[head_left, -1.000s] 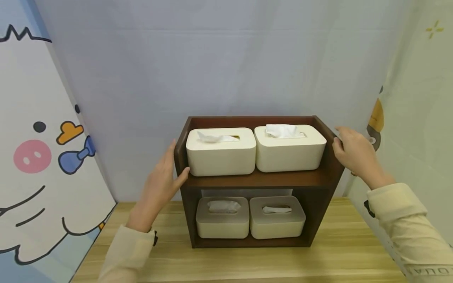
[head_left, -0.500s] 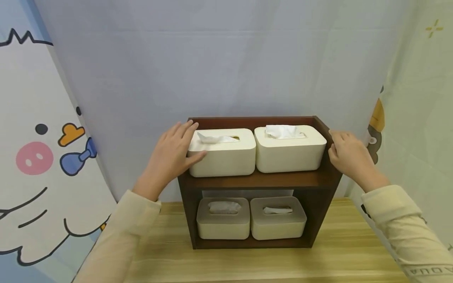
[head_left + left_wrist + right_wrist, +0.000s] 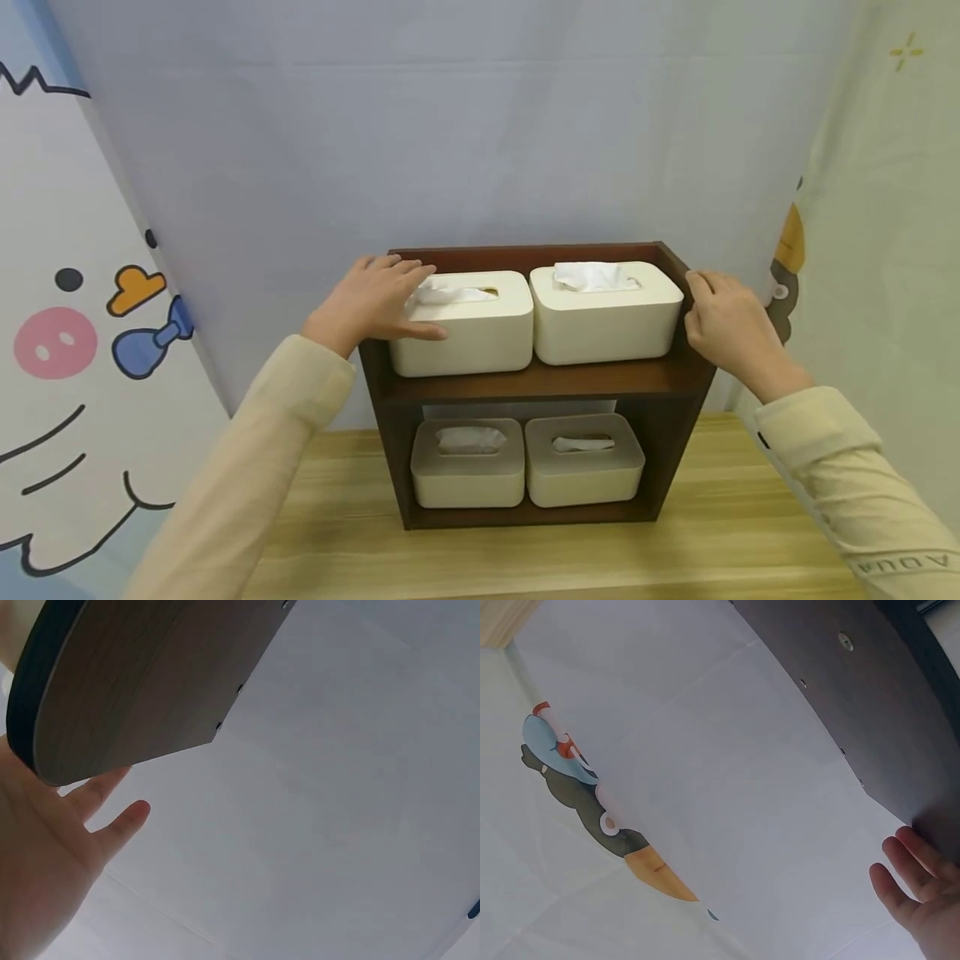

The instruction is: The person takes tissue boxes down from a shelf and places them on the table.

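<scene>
Between spread left fingers (image 3: 409, 282) and right fingers (image 3: 701, 288) round its edge, dark-brown shelf (image 3: 536, 383)

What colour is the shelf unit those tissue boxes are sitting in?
Dark reddish brown; the shelf unit shows best in the head view.

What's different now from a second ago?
The left hand rose and moved inward, from beside the shelf to over its left side and part of the upper left tissue box. The right hand moved slightly inward at the shelf's right edge. That box, the upper right box, lower left box and lower right box stayed put.
</scene>
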### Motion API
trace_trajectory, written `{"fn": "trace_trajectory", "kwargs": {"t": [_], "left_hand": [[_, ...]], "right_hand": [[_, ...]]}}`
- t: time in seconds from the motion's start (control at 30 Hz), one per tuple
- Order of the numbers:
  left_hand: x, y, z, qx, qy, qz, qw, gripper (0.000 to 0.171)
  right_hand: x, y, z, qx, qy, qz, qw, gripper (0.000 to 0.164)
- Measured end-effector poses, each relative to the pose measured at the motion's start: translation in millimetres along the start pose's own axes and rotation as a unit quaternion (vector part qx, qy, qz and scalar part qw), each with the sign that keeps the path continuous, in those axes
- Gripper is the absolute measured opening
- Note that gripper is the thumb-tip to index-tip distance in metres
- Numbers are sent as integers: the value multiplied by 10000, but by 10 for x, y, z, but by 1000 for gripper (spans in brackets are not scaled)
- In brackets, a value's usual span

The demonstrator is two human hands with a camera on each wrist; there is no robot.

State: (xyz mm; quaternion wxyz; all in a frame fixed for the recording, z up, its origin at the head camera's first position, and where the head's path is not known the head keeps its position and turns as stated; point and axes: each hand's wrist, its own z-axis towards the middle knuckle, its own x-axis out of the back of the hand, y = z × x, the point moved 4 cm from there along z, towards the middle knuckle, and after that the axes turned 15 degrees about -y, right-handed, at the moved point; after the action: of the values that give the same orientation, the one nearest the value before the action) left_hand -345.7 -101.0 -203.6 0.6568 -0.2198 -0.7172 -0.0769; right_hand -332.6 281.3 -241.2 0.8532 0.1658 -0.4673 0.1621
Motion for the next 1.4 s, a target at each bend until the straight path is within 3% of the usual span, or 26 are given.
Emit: {"fn": "trace_trajectory", "kwargs": {"t": [0.3,0.6,0.97,1.17,1.4], "left_hand": [[-90,66,215,-383,-649,-231,9969,100],[-133,33,251,-233,-1148,-850,9895,106],[-149,35,289,-321,-784,-603,9946,107],[-155,52,302,-205,-772,-801,9936,108],[-141,64,339,-110,-668,-643,9956,109]], "right_hand": [[-4,-8,-45,-39,210,-40,9998,38],[-17,-17,-49,-230,161,-16,9996,39],[-23,-23,-46,-383,46,-24,9993,39],[-24,-17,-52,-387,77,-90,9992,39],[-39,4,-48,-460,23,-76,9989,39]]}}
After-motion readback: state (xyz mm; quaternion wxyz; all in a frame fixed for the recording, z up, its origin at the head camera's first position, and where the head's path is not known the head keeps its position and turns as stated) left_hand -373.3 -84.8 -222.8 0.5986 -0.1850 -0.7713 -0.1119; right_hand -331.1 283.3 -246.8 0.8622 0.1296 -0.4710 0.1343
